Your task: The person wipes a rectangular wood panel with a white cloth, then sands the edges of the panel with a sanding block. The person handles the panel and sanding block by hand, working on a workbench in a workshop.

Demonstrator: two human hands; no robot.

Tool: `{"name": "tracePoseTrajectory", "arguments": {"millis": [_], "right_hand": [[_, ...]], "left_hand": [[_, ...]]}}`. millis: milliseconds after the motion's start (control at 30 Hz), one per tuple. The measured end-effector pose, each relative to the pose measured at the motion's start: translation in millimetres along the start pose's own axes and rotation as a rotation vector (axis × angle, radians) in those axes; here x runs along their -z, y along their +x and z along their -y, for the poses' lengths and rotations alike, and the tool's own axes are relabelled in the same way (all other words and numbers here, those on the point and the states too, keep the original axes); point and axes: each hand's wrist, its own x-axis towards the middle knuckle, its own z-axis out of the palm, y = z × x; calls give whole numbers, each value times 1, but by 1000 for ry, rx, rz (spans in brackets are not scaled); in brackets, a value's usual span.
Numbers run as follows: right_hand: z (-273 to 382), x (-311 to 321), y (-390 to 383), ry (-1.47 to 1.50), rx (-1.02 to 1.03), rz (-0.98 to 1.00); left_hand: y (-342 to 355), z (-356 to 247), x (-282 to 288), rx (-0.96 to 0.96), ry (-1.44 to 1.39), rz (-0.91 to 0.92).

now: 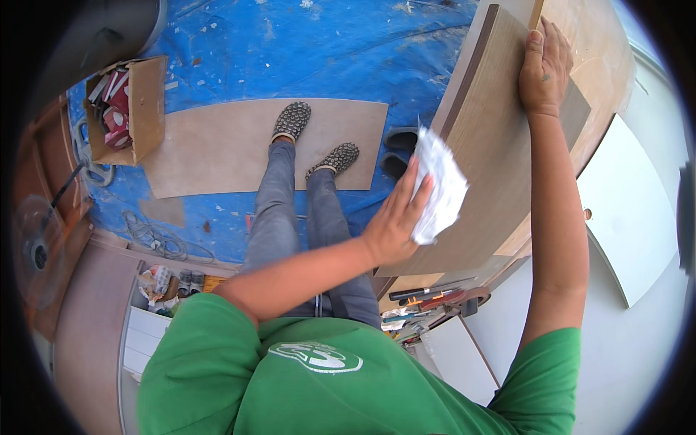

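In my left hand (399, 217) is a crumpled white cloth (442, 190), pinned under the fingers over the face of a wood-grain panel (487, 138). The cloth's edges are a little blurred, and whether it touches the panel I cannot tell. One side of the panel shows a dark brown edge. My right hand (547, 72) lies palm down across the panel's far right edge, fingers stretched away from me. Beneath the panel is a larger light plywood sheet (605, 51).
A blue tarp (232, 43) covers the floor, with a thin board (217, 148) under my feet. An open cardboard box (148, 109) stands left; dark slip-on shoes (395, 165) sit near the panel. Hand tools (435, 296) lie at its near end. A white panel (634, 210) is at right.
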Motion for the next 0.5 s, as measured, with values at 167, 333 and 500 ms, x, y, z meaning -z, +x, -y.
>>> {"name": "tracePoseTrajectory", "arguments": {"millis": [167,333,500], "right_hand": [[1,3,4,95,8,-7],[5,5,2,156,-70,-11],[5,5,1,202,-157,-41]], "left_hand": [[160,32,4,-141,113,-167],[314,45,21,-107,129,-249],[279,49,1,-216,-82,-474]]}}
